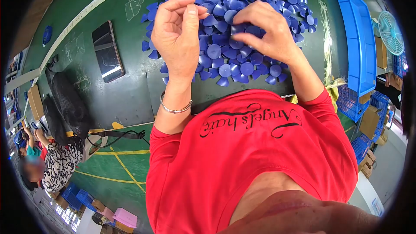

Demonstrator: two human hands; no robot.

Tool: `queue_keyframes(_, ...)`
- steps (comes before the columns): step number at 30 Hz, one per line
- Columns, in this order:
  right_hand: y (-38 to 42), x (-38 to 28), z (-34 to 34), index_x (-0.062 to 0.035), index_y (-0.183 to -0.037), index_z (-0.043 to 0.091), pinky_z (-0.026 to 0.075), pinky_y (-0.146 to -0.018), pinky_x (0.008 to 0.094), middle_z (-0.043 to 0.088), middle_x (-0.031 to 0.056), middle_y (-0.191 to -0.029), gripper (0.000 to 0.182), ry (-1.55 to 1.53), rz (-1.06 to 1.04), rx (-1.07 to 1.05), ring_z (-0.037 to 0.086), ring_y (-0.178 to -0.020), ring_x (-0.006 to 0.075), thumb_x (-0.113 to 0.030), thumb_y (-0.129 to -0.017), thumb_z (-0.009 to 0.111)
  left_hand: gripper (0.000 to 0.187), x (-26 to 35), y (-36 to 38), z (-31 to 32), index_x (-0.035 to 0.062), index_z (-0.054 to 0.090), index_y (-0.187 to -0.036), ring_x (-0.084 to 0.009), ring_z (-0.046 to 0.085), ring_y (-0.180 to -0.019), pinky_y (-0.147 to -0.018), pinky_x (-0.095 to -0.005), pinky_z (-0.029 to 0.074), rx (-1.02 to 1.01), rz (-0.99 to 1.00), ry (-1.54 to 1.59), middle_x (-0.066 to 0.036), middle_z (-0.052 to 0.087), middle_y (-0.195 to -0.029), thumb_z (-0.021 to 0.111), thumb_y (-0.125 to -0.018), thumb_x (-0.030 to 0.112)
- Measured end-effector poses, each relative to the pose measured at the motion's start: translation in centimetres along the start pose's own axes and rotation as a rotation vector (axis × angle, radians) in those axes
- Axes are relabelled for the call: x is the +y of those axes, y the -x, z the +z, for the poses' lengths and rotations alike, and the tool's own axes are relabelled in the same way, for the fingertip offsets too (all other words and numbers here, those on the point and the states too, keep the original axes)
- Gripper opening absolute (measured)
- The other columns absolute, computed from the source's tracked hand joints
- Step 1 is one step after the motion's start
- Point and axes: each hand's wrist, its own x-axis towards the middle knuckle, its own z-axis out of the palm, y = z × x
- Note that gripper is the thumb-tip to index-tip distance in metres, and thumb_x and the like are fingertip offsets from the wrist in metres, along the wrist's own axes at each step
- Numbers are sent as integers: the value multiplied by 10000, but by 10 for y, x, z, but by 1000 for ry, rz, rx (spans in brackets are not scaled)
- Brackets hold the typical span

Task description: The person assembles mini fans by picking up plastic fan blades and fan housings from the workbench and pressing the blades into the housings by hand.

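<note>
A heap of small blue plastic fan blades [213,51], each with a round hub and flared vanes, spreads over the dark green table under my hands. My left hand [177,34], a bracelet on its wrist, is raised over the heap's left side. Its thumb and forefinger are pressed together, and whatever is between them is too small to make out. At the middle of the pile my right hand [269,30] curls its thumb and fingers around a blue fan blade [237,30]; the hand partly hides the piece.
A phone [108,52] lies on the table at left, near a black mesh bag [69,99]. Blue bin [356,39] and a round turquoise fan guard [391,32] stand at right. Blue crates [352,102] are below them. Another person [60,164] sits at lower left.
</note>
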Motion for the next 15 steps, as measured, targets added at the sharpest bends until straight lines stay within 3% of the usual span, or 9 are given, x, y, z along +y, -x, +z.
queue_keyframes(3,-1,0,1,-57,-925,627,461,-770,365,601,83,-862,300,11,167,56,588,-849,255,-167,-684,767,113,3,-3,-3,-34,559,-1021,-135,629,-756,-721,-254,528,47,30,22,-103,650,-847,547,-915,1)
queue_keyframes(8,-10,-3,11,-58,-989,623,456,-761,379,565,86,-888,342,322,70,-13,570,-872,269,-191,-701,751,126,17,-15,-20,-49,554,-1033,-137,633,-763,-714,-247,529,158,91,-69,-120,652,-872,531,-914,-17)
queue_keyframes(10,-10,-4,13,-53,-988,625,453,-761,378,566,85,-888,345,360,100,-72,567,-871,273,-195,-700,752,146,14,-21,-25,-39,594,-1017,-129,629,-753,-714,-238,522,168,42,-171,-105,656,-885,600,-879,10)
queue_keyframes(12,-11,-2,13,-47,-983,628,456,-756,380,569,88,-879,341,336,96,-74,571,-860,278,-193,-700,749,202,9,-23,-27,13,646,-1001,-145,631,-764,-733,-262,516,-18,106,-594,-87,660,-884,685,-805,35)
queue_keyframes(13,-12,1,13,-46,-981,629,457,-755,380,571,90,-877,338,324,95,-73,572,-857,278,-193,-702,747,292,14,-24,-25,71,676,-993,-202,630,-858,-815,-317,501,-180,176,-770,-78,663,-914,735,-710,39)
queue_keyframes(14,-13,2,13,-44,-979,630,457,-755,380,572,92,-875,335,312,91,-71,574,-855,279,-194,-703,746,357,18,-25,-26,96,670,-1052,-197,606,-990,-874,-305,472,-365,227,-941,-57,659,-1024,700,-712,-9)
queue_keyframes(15,-13,3,12,-43,-982,631,459,-757,381,573,93,-874,332,306,88,-73,575,-854,280,-191,-707,742,356,18,-25,-23,94,673,-1040,-220,597,-1014,-888,-318,467,-431,278,-986,-58,654,-1052,697,-699,-8)
